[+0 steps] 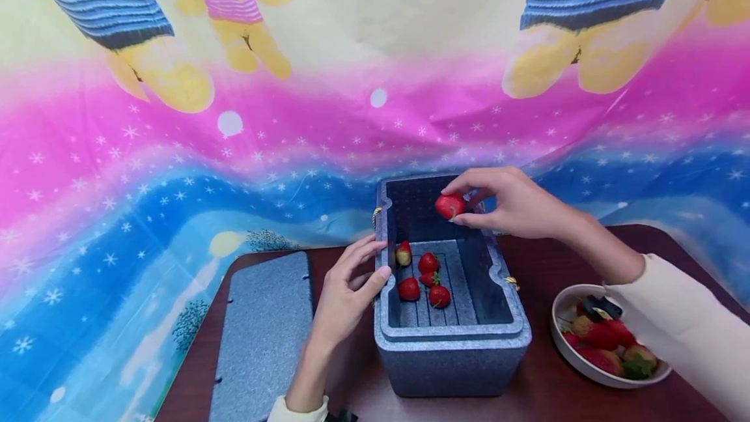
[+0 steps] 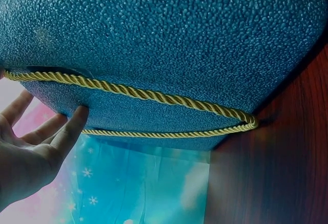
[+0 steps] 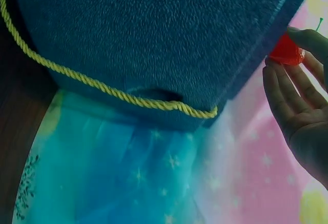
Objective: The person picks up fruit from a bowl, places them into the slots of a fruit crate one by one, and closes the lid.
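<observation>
My right hand (image 1: 515, 204) pinches a red strawberry (image 1: 449, 206) between thumb and fingers, above the far end of a grey foam box (image 1: 451, 370). In the right wrist view the same strawberry (image 3: 288, 51) shows near the box's upper edge. Inside the box, several strawberries (image 1: 439, 296) lie on the grooved floor, one of them pale at its lower end. My left hand (image 1: 346, 288) rests on the box's left rim with its fingers extended. The left wrist view shows the left hand (image 2: 36, 152) with fingertips at the box wall, beside a gold rope (image 2: 169, 98).
A white bowl (image 1: 612, 379) of strawberries stands right of the box, partly covered by my right sleeve (image 1: 674, 318). On the left lies a flat grey foam lid (image 1: 263, 337). Both sit on a dark red-brown table (image 1: 545, 389), with a printed cloth (image 1: 328, 122) hanging behind.
</observation>
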Motion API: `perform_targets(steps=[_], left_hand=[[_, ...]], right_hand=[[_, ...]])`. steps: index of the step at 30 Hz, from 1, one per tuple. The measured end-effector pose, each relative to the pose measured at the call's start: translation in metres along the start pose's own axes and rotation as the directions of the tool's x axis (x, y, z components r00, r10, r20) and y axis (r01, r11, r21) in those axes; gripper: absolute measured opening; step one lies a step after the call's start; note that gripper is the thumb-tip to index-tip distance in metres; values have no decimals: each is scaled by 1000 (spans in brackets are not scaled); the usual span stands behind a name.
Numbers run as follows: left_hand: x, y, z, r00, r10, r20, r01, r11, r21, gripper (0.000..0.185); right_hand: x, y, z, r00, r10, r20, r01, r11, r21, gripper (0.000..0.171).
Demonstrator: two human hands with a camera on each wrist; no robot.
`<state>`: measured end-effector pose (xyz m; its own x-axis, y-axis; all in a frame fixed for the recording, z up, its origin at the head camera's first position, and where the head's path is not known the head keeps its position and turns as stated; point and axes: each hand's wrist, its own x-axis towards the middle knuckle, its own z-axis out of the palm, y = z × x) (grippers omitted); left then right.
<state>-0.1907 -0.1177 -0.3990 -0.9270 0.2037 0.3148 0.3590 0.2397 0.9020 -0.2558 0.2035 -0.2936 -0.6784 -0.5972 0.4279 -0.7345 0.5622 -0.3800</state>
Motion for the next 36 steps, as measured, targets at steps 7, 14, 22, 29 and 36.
perform_targets(steps=[7, 14, 22, 29, 36], left_hand=[[-1, 0, -2, 1000, 6, -1, -6, 1000, 3, 41], [-2, 0, -3, 1000, -12, -7, 12, 1000, -4, 41], [-1, 0, -2, 1000, -1, 2, 1, 1000, -13, 41], [1, -2, -1, 1000, 18, 13, -17, 1000, -16, 42], [1, -2, -1, 1000, 15, 9, -15, 1000, -23, 43]], right_hand=[[25, 7, 24, 996, -9, 86, 3, 998, 69, 42], [39, 6, 43, 982, 9, 189, -29, 994, 106, 40], [47, 6, 55, 968, -1, 250, -24, 995, 100, 38], [50, 5, 61, 963, -1, 270, -21, 997, 79, 39], [53, 4, 63, 962, 19, 273, -43, 996, 82, 39]])
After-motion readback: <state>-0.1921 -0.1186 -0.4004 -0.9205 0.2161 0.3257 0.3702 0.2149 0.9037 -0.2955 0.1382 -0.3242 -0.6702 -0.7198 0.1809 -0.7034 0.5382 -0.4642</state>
